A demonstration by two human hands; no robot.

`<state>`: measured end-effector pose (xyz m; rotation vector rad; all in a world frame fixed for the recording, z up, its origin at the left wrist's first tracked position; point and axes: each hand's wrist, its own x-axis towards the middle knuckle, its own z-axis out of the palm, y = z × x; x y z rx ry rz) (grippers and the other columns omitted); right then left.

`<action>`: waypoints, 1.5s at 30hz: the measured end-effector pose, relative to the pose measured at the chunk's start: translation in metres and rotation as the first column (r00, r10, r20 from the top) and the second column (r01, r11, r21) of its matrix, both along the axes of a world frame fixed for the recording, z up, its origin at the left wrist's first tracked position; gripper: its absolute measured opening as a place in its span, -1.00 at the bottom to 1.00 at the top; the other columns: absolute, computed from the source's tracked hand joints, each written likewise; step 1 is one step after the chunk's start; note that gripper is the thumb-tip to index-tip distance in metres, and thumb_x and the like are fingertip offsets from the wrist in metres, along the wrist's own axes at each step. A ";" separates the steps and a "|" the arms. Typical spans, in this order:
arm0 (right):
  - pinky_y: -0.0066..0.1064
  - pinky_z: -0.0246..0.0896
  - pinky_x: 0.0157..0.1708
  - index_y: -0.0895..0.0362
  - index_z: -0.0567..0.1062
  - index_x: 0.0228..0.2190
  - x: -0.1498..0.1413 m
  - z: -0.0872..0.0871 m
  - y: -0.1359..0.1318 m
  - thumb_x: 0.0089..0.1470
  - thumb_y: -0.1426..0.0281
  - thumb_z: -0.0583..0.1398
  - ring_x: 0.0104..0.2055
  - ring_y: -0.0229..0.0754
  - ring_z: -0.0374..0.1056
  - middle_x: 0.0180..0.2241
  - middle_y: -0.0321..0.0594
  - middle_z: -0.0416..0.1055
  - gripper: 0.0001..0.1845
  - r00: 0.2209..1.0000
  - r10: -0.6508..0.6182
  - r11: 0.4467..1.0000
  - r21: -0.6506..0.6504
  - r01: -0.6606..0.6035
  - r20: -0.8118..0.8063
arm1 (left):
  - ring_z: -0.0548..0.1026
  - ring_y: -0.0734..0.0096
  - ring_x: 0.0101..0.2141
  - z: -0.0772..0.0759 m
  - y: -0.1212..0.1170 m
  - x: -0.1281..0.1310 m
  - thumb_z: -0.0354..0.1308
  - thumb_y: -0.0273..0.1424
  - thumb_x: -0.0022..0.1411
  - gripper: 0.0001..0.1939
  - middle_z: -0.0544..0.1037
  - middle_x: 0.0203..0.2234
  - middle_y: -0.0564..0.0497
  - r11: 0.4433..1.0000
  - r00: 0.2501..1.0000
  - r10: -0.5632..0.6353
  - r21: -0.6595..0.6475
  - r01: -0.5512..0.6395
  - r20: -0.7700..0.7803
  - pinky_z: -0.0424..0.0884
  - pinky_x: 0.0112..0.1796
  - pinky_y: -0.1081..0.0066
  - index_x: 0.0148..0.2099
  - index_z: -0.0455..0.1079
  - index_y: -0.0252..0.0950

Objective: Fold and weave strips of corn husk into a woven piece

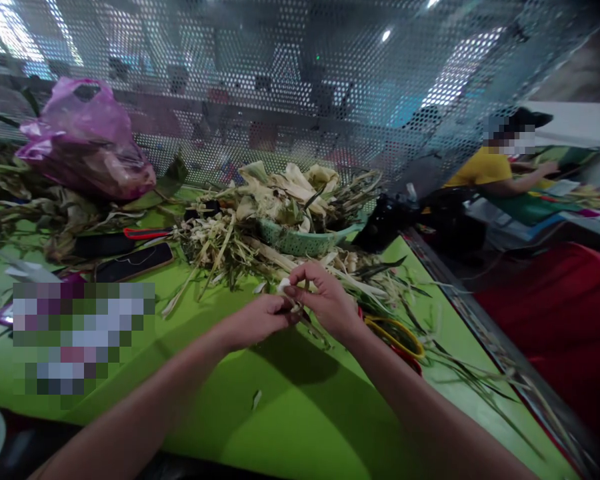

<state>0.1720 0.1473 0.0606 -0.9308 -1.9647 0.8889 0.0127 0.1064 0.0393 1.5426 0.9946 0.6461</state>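
My left hand (263, 321) and my right hand (326, 301) meet over the front of a green table (200, 413), fingers closed on a thin plant stalk. Between the fingertips shows a small rounded white piece (283, 285), apparently the stalk's end; its exact kind I cannot make out. Just beyond the hands a heap of cut stalks and trimmings (220, 250) lies around a green plastic basket (300, 240). Pale husk-like leaves (295, 183) are piled in the basket. Scissors with yellow and red handles (397, 337) lie by my right wrist.
A purple plastic bag (90, 150) sits on dry leaves at the back left. Nearby are a phone (134, 261) and a red-and-black tool (147, 233). A perforated metal screen (260, 87) stands behind. At right, a person in yellow (480, 167) sits beyond the table edge.
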 end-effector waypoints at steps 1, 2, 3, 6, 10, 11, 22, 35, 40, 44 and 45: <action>-0.34 0.05 -0.25 0.09 0.41 -0.48 -0.001 -0.001 0.000 0.01 0.35 0.23 -0.29 -0.17 0.22 -0.43 -0.28 0.31 -0.90 1.000 -0.013 1.000 0.000 0.013 -0.008 | 0.25 0.43 -0.44 0.000 0.000 0.001 0.02 -0.22 0.19 -0.72 0.36 -0.48 0.04 1.000 1.000 -0.005 0.006 0.005 -0.007 0.20 -0.34 0.42 -0.29 0.39 -0.34; -0.34 0.06 -0.25 0.09 0.41 -0.47 -0.001 -0.002 0.000 0.01 0.36 0.23 -0.29 -0.17 0.22 -0.43 -0.28 0.31 -0.91 1.000 -0.025 1.000 0.002 0.025 -0.014 | 0.25 0.42 -0.43 0.000 -0.001 0.001 0.02 -0.23 0.19 -0.73 0.36 -0.49 0.04 1.000 1.000 -0.010 0.014 0.010 -0.013 0.21 -0.33 0.42 -0.29 0.39 -0.34; -0.33 0.06 -0.25 0.09 0.41 -0.48 -0.002 -0.003 0.000 0.00 0.36 0.23 -0.29 -0.17 0.22 -0.43 -0.28 0.30 -0.91 0.999 -0.037 0.999 0.005 0.037 -0.018 | 0.26 0.41 -0.42 0.001 -0.001 0.001 0.03 -0.23 0.19 -0.74 0.36 -0.48 0.04 1.000 1.000 -0.017 0.020 0.017 -0.016 0.21 -0.32 0.42 -0.30 0.39 -0.34; -0.32 0.07 -0.24 0.09 0.40 -0.50 -0.004 -0.007 -0.001 -0.01 0.37 0.23 -0.29 -0.17 0.22 -0.44 -0.28 0.31 -0.90 0.997 -0.064 0.998 0.002 0.064 -0.036 | 0.28 0.40 -0.41 0.002 -0.002 0.000 0.04 -0.24 0.19 -0.76 0.38 -0.47 0.04 0.999 0.999 -0.046 0.022 0.046 -0.011 0.22 -0.30 0.40 -0.32 0.38 -0.33; -0.31 0.10 -0.22 0.09 0.41 -0.49 -0.003 -0.006 0.000 -0.02 0.33 0.25 -0.30 -0.17 0.23 -0.42 -0.27 0.33 -0.88 0.992 -0.105 0.993 -0.069 0.100 -0.076 | 0.27 0.41 -0.39 0.004 -0.002 -0.001 0.06 -0.21 0.19 -0.74 0.38 -0.45 0.04 0.999 0.997 -0.047 0.009 0.046 0.069 0.21 -0.30 0.41 -0.30 0.39 -0.32; -0.31 0.12 -0.23 0.09 0.43 -0.45 -0.002 -0.005 0.001 -0.02 0.31 0.25 -0.30 -0.17 0.24 -0.40 -0.25 0.35 -0.88 0.988 -0.109 0.989 -0.116 0.096 -0.108 | 0.27 0.41 -0.38 0.005 -0.002 -0.001 0.05 -0.20 0.20 -0.73 0.38 -0.44 0.03 0.999 0.994 -0.039 -0.003 0.040 0.104 0.20 -0.30 0.42 -0.28 0.39 -0.32; -0.38 0.17 -0.32 0.13 0.45 -0.47 0.005 0.000 0.008 -0.03 0.21 0.26 -0.42 -0.25 0.24 -0.48 -0.30 0.35 -0.77 0.971 0.022 0.902 -0.414 -0.121 -0.236 | 0.30 0.46 -0.43 0.013 -0.003 -0.002 0.02 -0.11 0.23 -0.58 0.39 -0.45 0.03 0.973 0.929 0.202 -0.175 -0.153 0.311 0.17 -0.39 0.45 0.01 0.33 -0.26; -0.42 0.02 -0.49 0.11 0.33 -0.60 0.005 -0.010 0.011 -0.05 0.14 0.26 -0.53 -0.29 0.09 -0.61 -0.36 0.20 -0.65 0.970 -0.163 0.955 -0.274 0.109 -0.182 | 0.22 0.50 -0.43 0.005 -0.003 0.000 0.09 -0.14 0.19 -0.67 0.34 -0.44 0.06 0.974 0.912 0.209 -0.161 -0.161 0.353 0.17 -0.35 0.47 -0.14 0.42 -0.26; -0.43 0.01 -0.48 0.12 0.36 -0.59 0.005 -0.006 0.012 -0.05 0.16 0.27 -0.52 -0.30 0.09 -0.59 -0.36 0.22 -0.67 0.968 -0.175 0.948 -0.295 0.116 -0.182 | 0.19 0.53 -0.48 0.007 -0.003 -0.001 0.11 -0.14 0.17 -0.68 0.31 -0.52 0.09 0.968 0.921 0.239 -0.156 -0.199 0.307 0.13 -0.42 0.47 -0.23 0.39 -0.32; -0.43 0.08 -0.43 0.10 0.44 -0.40 0.008 0.004 0.011 0.03 0.13 0.20 -0.46 -0.27 0.18 -0.47 -0.31 0.35 -0.72 0.974 -0.115 0.940 -0.337 0.043 -0.197 | 0.32 0.49 -0.44 0.007 0.000 -0.002 0.12 -0.14 0.16 -0.67 0.43 -0.46 0.02 0.937 0.875 0.326 -0.244 -0.250 0.357 0.19 -0.38 0.45 -0.22 0.35 -0.33; -0.43 0.09 -0.43 0.10 0.44 -0.40 0.009 0.006 0.010 0.06 0.11 0.16 -0.45 -0.27 0.19 -0.46 -0.30 0.36 -0.69 0.976 -0.092 0.936 -0.353 0.017 -0.197 | 0.34 0.49 -0.43 0.007 0.001 -0.003 0.12 -0.14 0.16 -0.67 0.45 -0.45 0.02 0.930 0.863 0.350 -0.244 -0.274 0.365 0.21 -0.36 0.44 -0.22 0.35 -0.33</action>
